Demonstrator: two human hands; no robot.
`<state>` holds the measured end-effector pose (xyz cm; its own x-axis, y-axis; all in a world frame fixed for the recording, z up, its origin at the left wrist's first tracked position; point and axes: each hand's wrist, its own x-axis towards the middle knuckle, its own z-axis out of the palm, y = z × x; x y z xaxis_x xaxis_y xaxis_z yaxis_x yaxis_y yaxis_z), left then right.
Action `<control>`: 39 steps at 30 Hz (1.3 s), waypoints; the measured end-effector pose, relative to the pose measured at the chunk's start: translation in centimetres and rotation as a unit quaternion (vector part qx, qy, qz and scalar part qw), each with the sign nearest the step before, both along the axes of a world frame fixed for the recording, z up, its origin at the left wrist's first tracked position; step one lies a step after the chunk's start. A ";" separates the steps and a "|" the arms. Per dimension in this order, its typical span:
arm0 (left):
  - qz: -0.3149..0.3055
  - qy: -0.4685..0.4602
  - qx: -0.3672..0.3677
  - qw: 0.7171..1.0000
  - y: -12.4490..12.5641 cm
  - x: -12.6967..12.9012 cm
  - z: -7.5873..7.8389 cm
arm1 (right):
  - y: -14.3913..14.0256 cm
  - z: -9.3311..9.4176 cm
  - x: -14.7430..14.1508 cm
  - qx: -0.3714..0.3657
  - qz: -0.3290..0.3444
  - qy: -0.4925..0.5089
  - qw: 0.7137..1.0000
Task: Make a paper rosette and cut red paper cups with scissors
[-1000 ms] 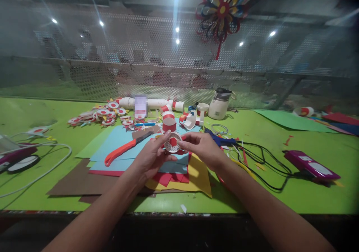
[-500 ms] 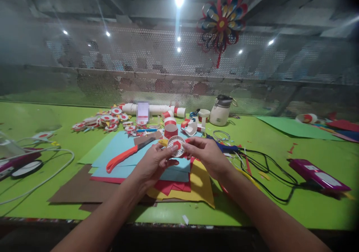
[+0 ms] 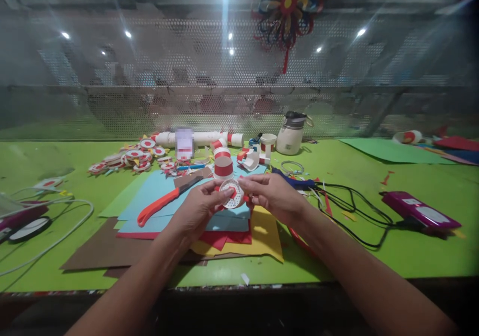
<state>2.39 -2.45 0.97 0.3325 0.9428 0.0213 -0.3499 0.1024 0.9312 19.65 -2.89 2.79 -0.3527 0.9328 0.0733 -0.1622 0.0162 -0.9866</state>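
A round white paper disc point(image 3: 234, 201) with a red centre and dark specks is held up over the coloured sheets. My left hand point(image 3: 204, 201) grips its left side, thumb on the face. At its right edge, the fingers of my right hand point(image 3: 267, 192) are pinched together beside small red bits; whether they hold the disc or a red piece I cannot make out. Behind the disc stand red-and-white paper cups point(image 3: 223, 164). An orange-handled knife point(image 3: 160, 205) rests on the light blue paper point(image 3: 149, 191), left of my hands.
Finished red-and-white discs point(image 3: 134, 155) are heaped at the back left, near a long white stack of cups point(image 3: 205, 139). A bottle point(image 3: 290, 135) stands at the back. To the right are a blue tool point(image 3: 295, 180), black cords and a purple box point(image 3: 421, 211).
The view has shifted slightly, so everything sits a little higher and further left. Both hands still hold up the disc, and the yellow bit at its upper left no longer shows.
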 end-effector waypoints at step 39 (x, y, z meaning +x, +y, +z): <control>0.014 0.023 0.184 0.983 -1.6 -0.8 0.8 | -2.8 1.3 -0.4 0.472 -0.143 -0.243 0.835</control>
<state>1.61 -4.02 1.78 0.3147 0.8831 0.3480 -0.3037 -0.2536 0.9184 19.23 -5.73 4.14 -0.3281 0.5917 0.7363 0.3973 0.7937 -0.4607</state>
